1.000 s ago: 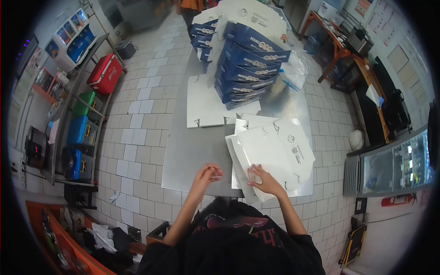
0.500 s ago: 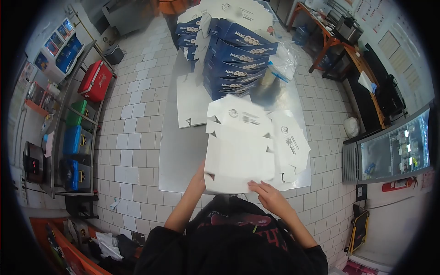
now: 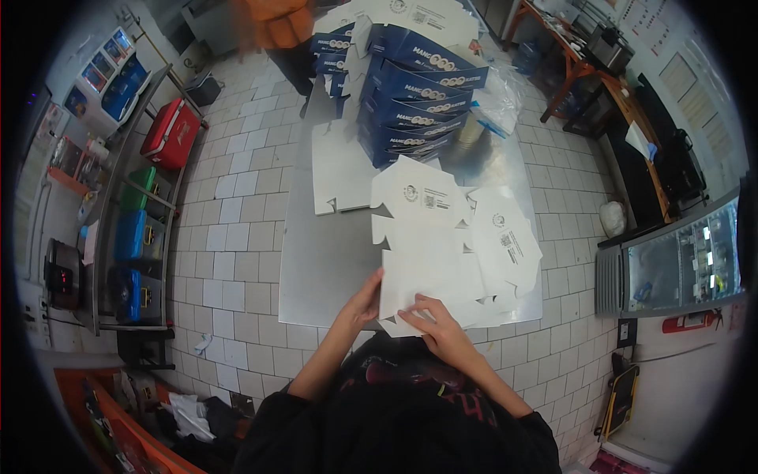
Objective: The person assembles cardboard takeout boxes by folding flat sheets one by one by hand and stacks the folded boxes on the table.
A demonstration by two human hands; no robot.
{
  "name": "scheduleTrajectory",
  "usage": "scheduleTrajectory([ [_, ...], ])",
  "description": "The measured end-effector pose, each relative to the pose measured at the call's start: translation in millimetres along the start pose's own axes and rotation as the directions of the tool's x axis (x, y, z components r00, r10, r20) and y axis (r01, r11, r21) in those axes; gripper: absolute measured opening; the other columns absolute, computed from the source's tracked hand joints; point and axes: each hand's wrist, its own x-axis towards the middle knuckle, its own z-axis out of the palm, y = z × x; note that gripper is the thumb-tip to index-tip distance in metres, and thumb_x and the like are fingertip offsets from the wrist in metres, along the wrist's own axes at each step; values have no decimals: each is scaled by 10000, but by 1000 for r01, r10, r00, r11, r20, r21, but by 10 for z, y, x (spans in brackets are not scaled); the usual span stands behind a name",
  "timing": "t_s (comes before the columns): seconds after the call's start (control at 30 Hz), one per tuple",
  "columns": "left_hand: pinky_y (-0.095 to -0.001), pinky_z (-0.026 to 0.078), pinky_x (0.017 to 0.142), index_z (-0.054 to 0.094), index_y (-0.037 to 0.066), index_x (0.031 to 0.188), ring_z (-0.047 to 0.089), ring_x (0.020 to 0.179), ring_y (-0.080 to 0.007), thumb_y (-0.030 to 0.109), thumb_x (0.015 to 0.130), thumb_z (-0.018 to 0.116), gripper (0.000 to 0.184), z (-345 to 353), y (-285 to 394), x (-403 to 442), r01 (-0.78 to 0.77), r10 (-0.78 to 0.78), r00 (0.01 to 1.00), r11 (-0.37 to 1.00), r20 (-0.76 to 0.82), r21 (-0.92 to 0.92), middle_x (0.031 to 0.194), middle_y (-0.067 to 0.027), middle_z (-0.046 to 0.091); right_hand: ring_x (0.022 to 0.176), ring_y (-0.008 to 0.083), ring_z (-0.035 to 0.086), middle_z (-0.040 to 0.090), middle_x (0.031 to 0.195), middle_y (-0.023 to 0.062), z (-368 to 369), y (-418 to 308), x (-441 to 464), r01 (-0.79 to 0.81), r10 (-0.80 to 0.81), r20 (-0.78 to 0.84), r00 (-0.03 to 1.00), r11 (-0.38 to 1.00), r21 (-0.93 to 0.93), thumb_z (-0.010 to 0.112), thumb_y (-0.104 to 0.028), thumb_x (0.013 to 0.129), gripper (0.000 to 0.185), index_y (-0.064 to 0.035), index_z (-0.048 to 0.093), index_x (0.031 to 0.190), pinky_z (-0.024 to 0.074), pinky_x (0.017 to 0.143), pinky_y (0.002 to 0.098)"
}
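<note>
White cardboard box blank [image 3: 430, 253], one, far flap printed: lies at the near edge of a metal table [image 3: 328, 261]. Left hand [image 3: 365, 300]: touches the blank's left edge; whether it grips cannot be told. Right hand [image 3: 436, 322]: fingers apart, touching the near flap. Further flat blanks [image 3: 512, 241]: just right. Blue printed boxes [image 3: 414, 99]: stand stacked beyond.

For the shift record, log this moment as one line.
left hand: at left edge of white cardboard box blank | right hand: on its near end | blue printed boxes: stacked farther along metal table
</note>
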Motion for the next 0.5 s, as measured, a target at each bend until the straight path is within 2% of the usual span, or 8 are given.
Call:
scheduleTrajectory([
  [0.03,-370,464,890,248,20,1357,467,1155,-238,403,861,549,695,155,29,-22,-2,2,1000,1000,-5,-2,1274,-146,441,1115,334,459,493,1054,118,4,20,-8,1,-1,4,1000,1000,4,492,121,669,526,-92,546,1146,405,925,397],
  [0.1,-351,454,883,149,1,1377,461,1143,-207,286,844,606,758,444,60,-12,-51,135,962,943,-237,328,1252,-143,447,996,290,497,487,960,101,26,82,-39,98,-93,60,994,991,-86,511,91,681,489,-66,538,1143,411,875,380],
  [0.13,-327,478,821,121,-16,1362,511,1055,-183,214,807,654,803,442,40,26,-46,125,958,955,-258,294,1169,-135,494,996,290,497,487,960,101,34,98,-49,97,-92,62,994,992,-82,511,91,681,489,-66,538,1143,411,875,380],
  [0.23,-315,501,747,246,-20,1284,554,950,-167,235,785,683,712,336,-99,142,-2,163,923,909,-350,417,1063,-115,532,908,248,499,485,926,82,60,167,-87,164,-152,88,984,974,-158,538,41,693,466,-61,529,1148,400,832,374],
  [0.3,-310,513,680,329,23,1191,571,854,-151,214,767,703,596,286,-166,181,0,162,910,921,-381,391,970,-82,541,891,228,490,482,920,70,84,198,-133,259,-213,167,963,903,-342,549,-28,710,413,-58,523,1121,386,817,388],
  [0.37,-319,517,664,365,53,1141,573,847,-157,191,758,709,532,276,-196,205,35,107,840,967,-531,252,966,-77,537,890,222,500,495,923,59,90,91,-164,196,-159,131,979,912,-359,564,-21,687,423,-58,530,1107,387,825,393],
  [0.43,-331,520,664,368,48,1140,574,872,-173,184,744,719,547,314,-229,223,10,109,827,978,-552,208,974,-80,537,890,215,510,508,926,48,117,-3,-166,134,-105,98,990,919,-370,580,-14,663,434,-58,537,1092,388,833,398],
  [0.5,-342,514,720,418,37,1118,573,912,-180,223,764,700,489,375,-246,229,-20,90,838,991,-539,134,983,-78,551,921,211,504,507,957,44,155,-50,-196,197,-160,133,978,918,-345,584,-59,675,400,-56,540,1072,379,819,386],
])
